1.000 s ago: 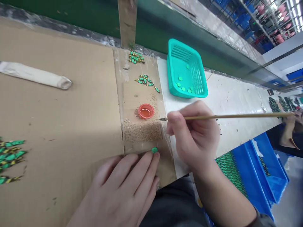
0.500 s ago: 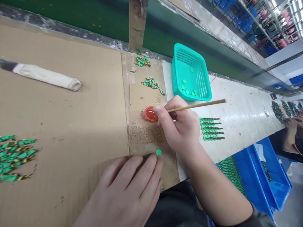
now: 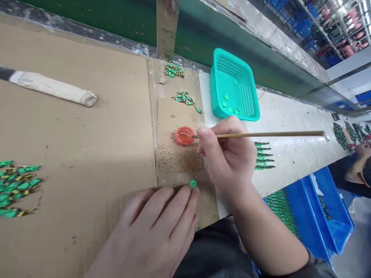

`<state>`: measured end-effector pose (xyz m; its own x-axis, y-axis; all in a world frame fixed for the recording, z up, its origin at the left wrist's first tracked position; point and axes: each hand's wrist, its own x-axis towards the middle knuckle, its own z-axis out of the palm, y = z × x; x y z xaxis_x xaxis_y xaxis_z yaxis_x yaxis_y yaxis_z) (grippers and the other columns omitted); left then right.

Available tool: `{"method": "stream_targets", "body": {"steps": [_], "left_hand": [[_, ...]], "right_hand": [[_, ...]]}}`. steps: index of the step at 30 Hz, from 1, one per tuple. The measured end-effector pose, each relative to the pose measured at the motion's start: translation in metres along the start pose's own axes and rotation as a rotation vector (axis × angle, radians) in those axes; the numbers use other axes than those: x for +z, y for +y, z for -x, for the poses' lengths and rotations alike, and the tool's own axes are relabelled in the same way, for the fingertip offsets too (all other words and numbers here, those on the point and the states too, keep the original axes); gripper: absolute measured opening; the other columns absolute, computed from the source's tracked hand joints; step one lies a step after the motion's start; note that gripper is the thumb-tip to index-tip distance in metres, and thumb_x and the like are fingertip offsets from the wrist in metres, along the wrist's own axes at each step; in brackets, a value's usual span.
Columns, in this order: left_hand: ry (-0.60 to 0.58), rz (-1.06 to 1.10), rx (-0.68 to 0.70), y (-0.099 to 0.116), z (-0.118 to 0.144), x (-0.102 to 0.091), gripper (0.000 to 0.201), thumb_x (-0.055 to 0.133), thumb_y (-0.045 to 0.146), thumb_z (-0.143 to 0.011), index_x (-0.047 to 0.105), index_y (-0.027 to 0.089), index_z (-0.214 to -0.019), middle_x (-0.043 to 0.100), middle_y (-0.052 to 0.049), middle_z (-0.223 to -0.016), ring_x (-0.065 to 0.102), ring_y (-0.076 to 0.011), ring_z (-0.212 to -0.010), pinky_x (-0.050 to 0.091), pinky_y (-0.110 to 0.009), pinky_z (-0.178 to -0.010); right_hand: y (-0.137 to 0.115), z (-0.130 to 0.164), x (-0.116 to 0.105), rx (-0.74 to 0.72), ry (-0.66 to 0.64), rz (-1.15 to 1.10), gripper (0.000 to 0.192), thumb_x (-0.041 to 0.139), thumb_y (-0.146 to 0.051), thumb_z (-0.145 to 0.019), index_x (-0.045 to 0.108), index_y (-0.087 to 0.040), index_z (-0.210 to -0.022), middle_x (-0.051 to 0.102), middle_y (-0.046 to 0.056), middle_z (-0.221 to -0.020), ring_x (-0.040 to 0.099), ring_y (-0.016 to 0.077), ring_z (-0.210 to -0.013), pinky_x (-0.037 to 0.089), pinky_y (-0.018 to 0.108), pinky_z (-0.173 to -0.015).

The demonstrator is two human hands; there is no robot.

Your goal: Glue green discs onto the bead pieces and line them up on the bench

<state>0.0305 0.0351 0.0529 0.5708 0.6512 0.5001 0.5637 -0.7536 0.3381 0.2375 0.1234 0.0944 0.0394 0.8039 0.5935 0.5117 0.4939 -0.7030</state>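
My right hand [image 3: 228, 154] pinches a thin wooden paintbrush [image 3: 272, 134], its handle pointing right. The dark brush tip is at the right rim of a small red cup [image 3: 185, 136] that holds a shiny liquid. My left hand [image 3: 156, 227] lies low on the cardboard, its fingers close together. Between its fingertips sits a small round green disc [image 3: 193, 183] with tiny holes, like a button. Brown specks cover the board between cup and disc. Behind my right hand, rows of green pieces with dark twisted tips [image 3: 264, 155] are partly hidden.
A turquoise basket [image 3: 216, 88] with several green discs stands at the back. Green, black and yellow pieces lie in small piles [image 3: 174, 70] and at far left [image 3: 20, 185]. A wrapped tool [image 3: 55, 87] lies left. Blue bins [image 3: 313, 216] and a co-worker's arm [image 3: 355, 164] are at right.
My right hand has drawn back to the right with the paintbrush, which now lies flatter, and more of the red cup shows. My left hand keeps the green disc in nearly the same place.
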Motion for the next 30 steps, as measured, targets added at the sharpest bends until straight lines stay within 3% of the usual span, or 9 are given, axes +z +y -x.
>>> {"method": "stream_targets", "body": {"steps": [2,8,13,20,30], "left_hand": [[-0.01,0.002,0.007,-0.001,0.003,-0.001,0.034,0.058,0.03,-0.126,0.083,0.016,-0.145,0.09,-0.01,-0.137,0.073,-0.0321,-0.124,0.05,-0.056,-0.105],[-0.008,0.052,0.006,-0.003,0.008,0.0,0.025,0.062,0.029,-0.125,0.087,0.024,-0.126,0.084,-0.007,-0.154,0.074,-0.0308,-0.136,0.051,-0.055,-0.113],[-0.028,0.021,0.002,-0.004,0.009,-0.001,0.026,0.065,0.032,-0.125,0.087,0.024,-0.137,0.084,-0.005,-0.156,0.075,-0.0298,-0.134,0.054,-0.055,-0.111],[-0.059,0.013,-0.018,-0.006,0.02,-0.003,0.029,0.067,0.043,-0.124,0.086,0.032,-0.143,0.082,0.001,-0.161,0.075,-0.0288,-0.139,0.058,-0.053,-0.115],[-0.083,-0.003,-0.019,-0.005,0.015,-0.005,0.032,0.068,0.039,-0.122,0.085,0.031,-0.148,0.085,-0.002,-0.156,0.078,-0.0312,-0.137,0.061,-0.056,-0.113]], "right_hand": [[-0.008,0.008,-0.01,0.027,0.016,-0.029,0.033,0.076,-0.03,-0.125,0.065,-0.028,-0.095,0.068,-0.007,-0.081,0.068,0.0108,-0.067,0.055,0.029,-0.067],[-0.023,0.053,-0.04,0.162,-0.101,-0.099,0.025,0.076,-0.029,-0.125,0.07,-0.028,-0.1,0.078,-0.005,-0.077,0.075,0.0121,-0.063,0.063,0.026,-0.064],[-0.026,0.084,-0.044,0.187,-0.129,-0.099,0.024,0.075,-0.024,-0.123,0.07,-0.028,-0.1,0.079,-0.003,-0.08,0.077,0.0141,-0.066,0.065,0.026,-0.064],[-0.026,0.084,-0.04,0.134,-0.155,-0.079,0.027,0.079,-0.017,-0.118,0.066,-0.028,-0.097,0.08,-0.002,-0.081,0.079,0.0158,-0.068,0.067,0.027,-0.065],[-0.026,0.082,-0.041,0.167,-0.176,-0.052,0.027,0.076,-0.016,-0.118,0.066,-0.028,-0.095,0.081,-0.002,-0.08,0.08,0.0161,-0.066,0.065,0.028,-0.059]]}}
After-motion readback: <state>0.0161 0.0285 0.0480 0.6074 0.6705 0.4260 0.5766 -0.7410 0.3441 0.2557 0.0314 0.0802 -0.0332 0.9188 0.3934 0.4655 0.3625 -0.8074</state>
